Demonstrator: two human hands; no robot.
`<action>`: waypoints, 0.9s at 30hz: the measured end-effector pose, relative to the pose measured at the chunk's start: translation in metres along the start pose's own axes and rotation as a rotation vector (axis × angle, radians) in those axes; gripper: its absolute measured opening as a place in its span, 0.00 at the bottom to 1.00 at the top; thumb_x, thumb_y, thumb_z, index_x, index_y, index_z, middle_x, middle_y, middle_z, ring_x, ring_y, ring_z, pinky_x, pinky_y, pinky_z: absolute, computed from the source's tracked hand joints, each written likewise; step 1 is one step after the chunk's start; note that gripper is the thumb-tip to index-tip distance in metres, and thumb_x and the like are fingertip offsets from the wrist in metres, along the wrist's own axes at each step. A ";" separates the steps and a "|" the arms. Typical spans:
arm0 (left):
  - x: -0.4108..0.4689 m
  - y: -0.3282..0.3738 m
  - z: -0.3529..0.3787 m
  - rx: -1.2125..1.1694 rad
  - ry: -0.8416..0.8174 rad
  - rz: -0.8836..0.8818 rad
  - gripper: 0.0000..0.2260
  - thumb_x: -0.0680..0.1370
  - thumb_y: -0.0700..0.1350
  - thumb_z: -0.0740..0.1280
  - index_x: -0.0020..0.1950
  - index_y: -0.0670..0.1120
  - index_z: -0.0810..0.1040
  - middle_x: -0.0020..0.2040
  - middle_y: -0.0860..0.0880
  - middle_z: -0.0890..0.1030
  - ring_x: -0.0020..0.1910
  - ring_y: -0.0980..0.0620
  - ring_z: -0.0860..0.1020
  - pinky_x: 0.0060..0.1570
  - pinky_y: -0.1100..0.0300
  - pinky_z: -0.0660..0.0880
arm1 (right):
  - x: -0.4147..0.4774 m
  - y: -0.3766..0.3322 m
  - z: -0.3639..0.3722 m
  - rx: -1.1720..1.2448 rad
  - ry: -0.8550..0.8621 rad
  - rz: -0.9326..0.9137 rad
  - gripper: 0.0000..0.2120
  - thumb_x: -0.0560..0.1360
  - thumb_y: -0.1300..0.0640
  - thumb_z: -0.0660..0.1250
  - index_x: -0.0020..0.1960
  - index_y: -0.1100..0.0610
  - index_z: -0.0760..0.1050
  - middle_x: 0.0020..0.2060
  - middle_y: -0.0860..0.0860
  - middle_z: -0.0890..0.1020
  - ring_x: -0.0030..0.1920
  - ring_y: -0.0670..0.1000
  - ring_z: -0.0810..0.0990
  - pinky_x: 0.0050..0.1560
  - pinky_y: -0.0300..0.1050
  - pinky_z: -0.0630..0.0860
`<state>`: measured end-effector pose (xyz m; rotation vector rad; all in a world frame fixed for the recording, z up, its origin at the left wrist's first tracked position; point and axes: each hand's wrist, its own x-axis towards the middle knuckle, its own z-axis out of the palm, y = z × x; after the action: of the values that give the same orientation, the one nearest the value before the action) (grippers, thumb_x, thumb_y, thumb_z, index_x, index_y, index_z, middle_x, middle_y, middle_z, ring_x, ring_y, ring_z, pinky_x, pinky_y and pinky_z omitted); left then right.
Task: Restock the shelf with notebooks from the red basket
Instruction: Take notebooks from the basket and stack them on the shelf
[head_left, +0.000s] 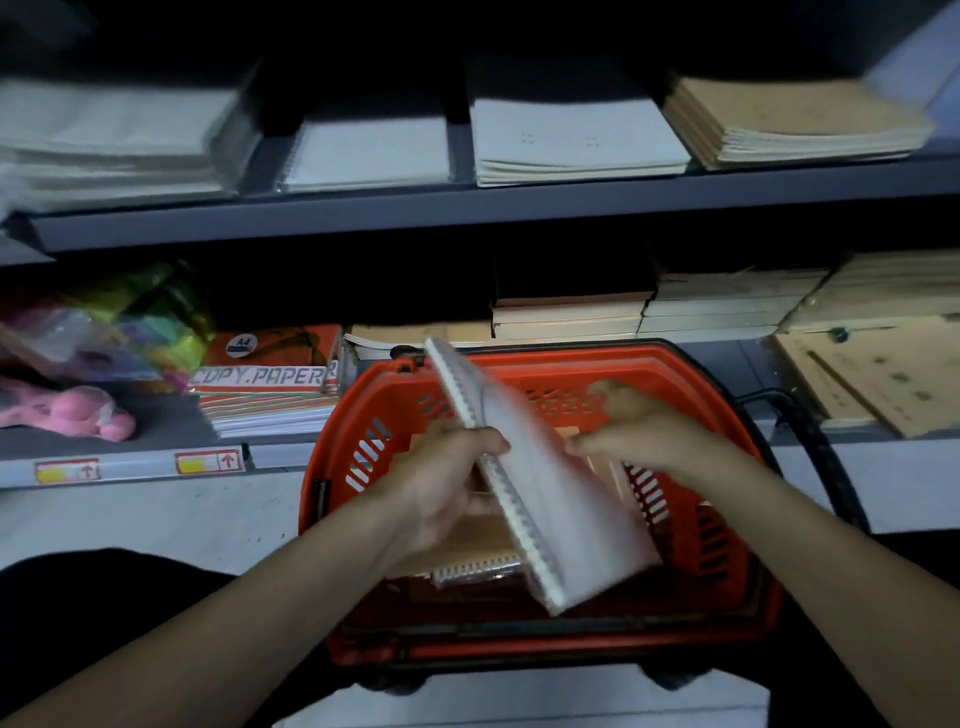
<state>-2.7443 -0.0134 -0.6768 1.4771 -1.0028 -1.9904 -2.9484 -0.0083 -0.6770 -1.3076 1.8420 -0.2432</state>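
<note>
The red basket (691, 587) stands on the floor in front of the shelves. My left hand (441, 483) grips a white spiral notebook (550, 499) by its coil edge and holds it tilted above the basket. To the notebook's right my right hand (639, 426) hovers over the basket with loosely curled fingers, holding nothing. More notebooks (472, 561), brown with a spiral edge, lie inside the basket under the lifted one. On the upper shelf (467, 208) sits a low stack of white spiral notebooks (369, 150).
White pads (576, 140) and brown notebooks (789, 119) fill the upper shelf's right. The lower shelf holds copy paper packs (270, 379), a pink toy (78, 410), coloured bags (130, 322) and brown stacks (727, 306). The basket's black handle (810, 431) hangs at its right.
</note>
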 end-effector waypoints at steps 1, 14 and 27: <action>-0.007 0.008 -0.001 0.015 -0.074 0.026 0.12 0.77 0.35 0.62 0.59 0.38 0.77 0.51 0.40 0.83 0.49 0.44 0.82 0.39 0.52 0.81 | -0.003 0.001 -0.012 0.130 -0.043 0.049 0.36 0.71 0.56 0.76 0.74 0.54 0.63 0.71 0.53 0.70 0.66 0.54 0.72 0.63 0.48 0.70; -0.024 0.108 -0.035 -0.063 -0.144 0.607 0.13 0.77 0.38 0.64 0.62 0.43 0.76 0.53 0.43 0.83 0.50 0.46 0.82 0.52 0.51 0.80 | -0.028 -0.027 -0.044 0.775 -0.116 -0.326 0.27 0.67 0.58 0.77 0.65 0.47 0.74 0.56 0.49 0.84 0.57 0.52 0.83 0.56 0.54 0.78; -0.056 0.155 -0.115 -0.017 0.399 0.929 0.09 0.80 0.39 0.64 0.58 0.43 0.79 0.49 0.46 0.86 0.48 0.46 0.84 0.49 0.52 0.80 | -0.017 -0.180 -0.009 0.876 0.182 -0.703 0.19 0.79 0.62 0.65 0.61 0.41 0.73 0.53 0.41 0.83 0.45 0.48 0.82 0.31 0.44 0.73</action>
<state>-2.6262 -0.1016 -0.5399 1.0307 -1.1787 -0.9982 -2.8299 -0.0752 -0.5577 -1.2260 1.0797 -1.3984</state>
